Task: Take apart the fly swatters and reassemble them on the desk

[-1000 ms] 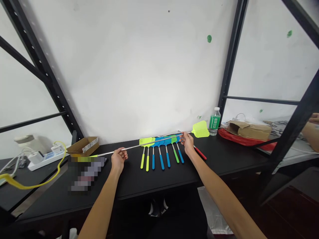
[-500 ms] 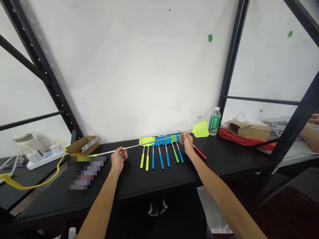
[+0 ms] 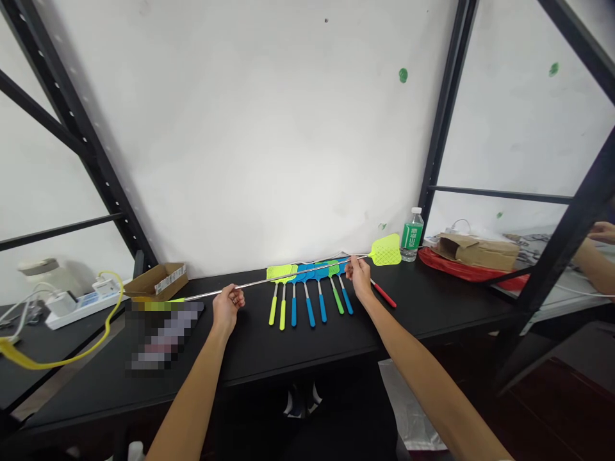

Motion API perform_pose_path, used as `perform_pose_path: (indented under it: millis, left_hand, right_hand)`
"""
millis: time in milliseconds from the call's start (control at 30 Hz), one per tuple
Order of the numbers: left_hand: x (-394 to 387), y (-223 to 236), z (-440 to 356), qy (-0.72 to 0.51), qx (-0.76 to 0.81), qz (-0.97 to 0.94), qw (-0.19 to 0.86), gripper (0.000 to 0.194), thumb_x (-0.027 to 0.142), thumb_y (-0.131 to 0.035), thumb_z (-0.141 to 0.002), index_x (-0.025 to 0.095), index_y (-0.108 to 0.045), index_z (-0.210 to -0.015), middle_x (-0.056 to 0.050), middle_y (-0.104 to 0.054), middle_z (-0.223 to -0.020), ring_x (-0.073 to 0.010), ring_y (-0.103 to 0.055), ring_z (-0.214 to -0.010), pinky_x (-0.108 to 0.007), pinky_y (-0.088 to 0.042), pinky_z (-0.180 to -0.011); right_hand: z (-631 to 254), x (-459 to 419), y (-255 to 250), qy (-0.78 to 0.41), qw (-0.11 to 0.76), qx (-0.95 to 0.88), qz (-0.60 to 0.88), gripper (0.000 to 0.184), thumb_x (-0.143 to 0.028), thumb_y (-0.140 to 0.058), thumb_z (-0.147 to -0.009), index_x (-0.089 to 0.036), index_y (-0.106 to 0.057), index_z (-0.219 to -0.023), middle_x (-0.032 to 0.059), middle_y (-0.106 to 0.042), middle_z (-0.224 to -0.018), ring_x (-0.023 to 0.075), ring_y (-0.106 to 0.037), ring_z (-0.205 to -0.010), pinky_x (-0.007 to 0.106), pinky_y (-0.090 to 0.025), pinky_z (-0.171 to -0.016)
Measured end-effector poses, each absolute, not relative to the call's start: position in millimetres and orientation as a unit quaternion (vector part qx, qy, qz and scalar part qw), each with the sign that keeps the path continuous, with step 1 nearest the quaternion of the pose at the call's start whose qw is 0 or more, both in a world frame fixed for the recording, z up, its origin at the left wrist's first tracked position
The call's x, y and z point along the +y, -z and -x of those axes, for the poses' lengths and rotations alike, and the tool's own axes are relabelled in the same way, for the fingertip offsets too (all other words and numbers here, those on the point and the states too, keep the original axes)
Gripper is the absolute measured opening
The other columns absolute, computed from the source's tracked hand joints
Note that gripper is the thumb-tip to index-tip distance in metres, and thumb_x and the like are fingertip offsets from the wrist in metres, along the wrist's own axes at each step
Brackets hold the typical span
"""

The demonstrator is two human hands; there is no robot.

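A yellow-green fly swatter (image 3: 385, 250) with a long extended metal rod spans both my hands above the black table. My left hand (image 3: 227, 307) is closed on the rod near the handle end, at the left. Close to the perforated head, my right hand (image 3: 359, 276) pinches the rod. Behind and below it lies a row of several shorter fly swatters, among them a yellow one (image 3: 282, 310), a blue one (image 3: 310, 312) and a green one (image 3: 339, 299). A red handle (image 3: 383, 293) shows beside my right wrist; my hand hides its upper part.
An open cardboard box (image 3: 156, 282) and a white power strip (image 3: 81, 309) with a yellow cable (image 3: 108, 326) are at left. A water bottle (image 3: 412, 235) stands by the rack post (image 3: 442, 128). Farther right lies a torn carton (image 3: 475, 250) on red plastic (image 3: 442, 267); another person's arm (image 3: 596, 259) shows beyond.
The view has shifted very slightly. Both hands keep their hold on the extended swatter, with almost no movement, and the row on the table is unchanged.
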State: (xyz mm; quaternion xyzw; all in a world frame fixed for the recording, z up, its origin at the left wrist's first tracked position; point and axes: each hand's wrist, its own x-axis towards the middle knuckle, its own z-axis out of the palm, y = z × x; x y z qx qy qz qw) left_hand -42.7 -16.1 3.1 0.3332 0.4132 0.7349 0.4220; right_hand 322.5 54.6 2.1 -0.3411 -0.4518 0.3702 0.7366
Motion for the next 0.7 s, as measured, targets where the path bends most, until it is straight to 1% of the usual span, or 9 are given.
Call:
perform_pose_path:
  millis: [133, 233, 433, 700]
  left_hand:
    - [-16.2, -2.6, 42.7, -0.733, 0.411, -0.335, 0.425, 0.021, 0.035, -0.062, -0.07, 0.017, -0.053, -0.069, 0.003, -0.05, -0.053, -0.0099, -0.046, -0.048, -0.022, -0.036, -0.046]
    - [-15.8, -2.0, 43.0, -0.732, 0.413, -0.337, 0.424, 0.021, 0.035, -0.063, -0.07, 0.017, -0.053, -0.068, 0.002, -0.051, -0.053, -0.0099, -0.046, -0.048, -0.022, -0.036, -0.046]
    - [-14.8, -1.4, 42.8, -0.73, 0.422, -0.34, 0.417, 0.023, 0.037, -0.063, -0.069, 0.016, -0.053, -0.067, 0.001, -0.052, -0.053, -0.0104, -0.047, -0.049, -0.023, -0.036, -0.046]
    - [-12.1, 0.5, 43.7, -0.728, 0.422, -0.334, 0.424, 0.023, 0.036, -0.063, -0.069, 0.017, -0.053, -0.063, 0.001, -0.051, -0.051, -0.0104, -0.045, -0.047, -0.023, -0.035, -0.045]
  right_hand:
    - [-321.8, 51.5, -3.2, -0.356, 0.735, -0.458, 0.352, 0.045, -0.065, -0.062, -0.078, -0.021, -0.055, -0.069, -0.0017, -0.057, -0.055, 0.0091, -0.046, -0.041, 0.022, -0.035, -0.041]
    - [-321.5, 50.0, -3.2, -0.343, 0.734, -0.471, 0.349, 0.045, -0.065, -0.06, -0.08, -0.021, -0.055, -0.069, -0.0018, -0.056, -0.055, 0.009, -0.046, -0.042, 0.022, -0.035, -0.041]
    - [-322.1, 49.3, -2.6, -0.326, 0.734, -0.47, 0.366, 0.047, -0.066, -0.059, -0.079, -0.021, -0.054, -0.068, -0.0011, -0.056, -0.054, 0.0104, -0.046, -0.042, 0.024, -0.037, -0.041]
    - [-324.6, 53.6, 1.0, -0.293, 0.732, -0.48, 0.385, 0.047, -0.067, -0.053, -0.082, -0.021, -0.054, -0.068, -0.0004, -0.056, -0.052, 0.0124, -0.046, -0.041, 0.027, -0.037, -0.042]
